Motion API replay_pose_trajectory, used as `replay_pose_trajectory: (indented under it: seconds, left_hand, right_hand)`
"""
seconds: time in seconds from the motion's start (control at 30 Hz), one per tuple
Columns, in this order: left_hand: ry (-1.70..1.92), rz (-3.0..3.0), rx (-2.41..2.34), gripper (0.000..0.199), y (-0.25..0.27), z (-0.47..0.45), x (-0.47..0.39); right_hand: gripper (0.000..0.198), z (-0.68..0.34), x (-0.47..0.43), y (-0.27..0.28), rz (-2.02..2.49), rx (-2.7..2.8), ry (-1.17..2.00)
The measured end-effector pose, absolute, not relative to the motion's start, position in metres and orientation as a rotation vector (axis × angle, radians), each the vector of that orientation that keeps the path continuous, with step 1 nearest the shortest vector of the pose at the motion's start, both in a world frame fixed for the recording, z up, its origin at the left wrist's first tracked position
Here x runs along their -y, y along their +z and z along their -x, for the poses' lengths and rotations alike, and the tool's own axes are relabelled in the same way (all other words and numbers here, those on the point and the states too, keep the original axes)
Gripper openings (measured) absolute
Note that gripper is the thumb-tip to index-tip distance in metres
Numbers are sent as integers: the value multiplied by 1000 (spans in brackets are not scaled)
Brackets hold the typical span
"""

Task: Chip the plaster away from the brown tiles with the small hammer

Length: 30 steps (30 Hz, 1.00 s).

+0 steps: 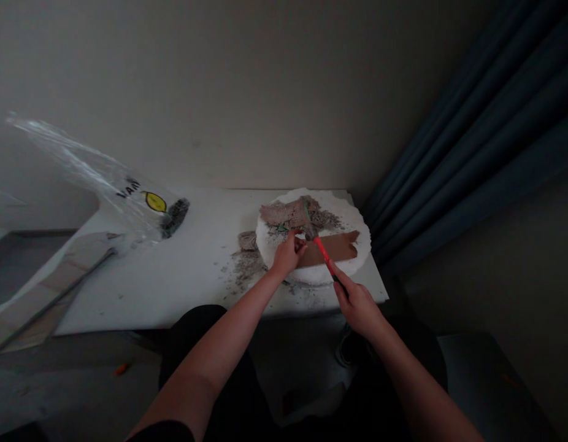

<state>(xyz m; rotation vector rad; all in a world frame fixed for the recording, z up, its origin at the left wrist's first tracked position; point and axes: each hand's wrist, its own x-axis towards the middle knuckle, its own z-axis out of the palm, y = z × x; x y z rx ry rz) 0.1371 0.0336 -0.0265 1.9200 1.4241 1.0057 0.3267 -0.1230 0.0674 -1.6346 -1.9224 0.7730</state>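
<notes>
My right hand is wrapped round the black grip of a hammer with a red handle. The hammer's head is low over a brown flat strip, close to the fingers of my left hand. The left fingers are closed in a pinch at the strip's left end; whatever they hold is too small to make out. Under the strip is a round white pad. Behind it on the pad lies a cracked grey-brown slab with greenish bits and crumbled debris around it.
A grey-brown chunk and loose crumbs lie left of the pad on the white table. A clear plastic bag with a yellow print and dark contents stands farther left. A blue curtain hangs at the right.
</notes>
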Motion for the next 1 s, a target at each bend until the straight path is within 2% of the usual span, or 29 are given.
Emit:
replay_pose_trajectory:
  seconds: [1.0]
  left_hand:
    - [1030,-1948,-1404,43,-27,-138,-34]
  right_hand:
    - [57,-324,126,70,1626,1947,772]
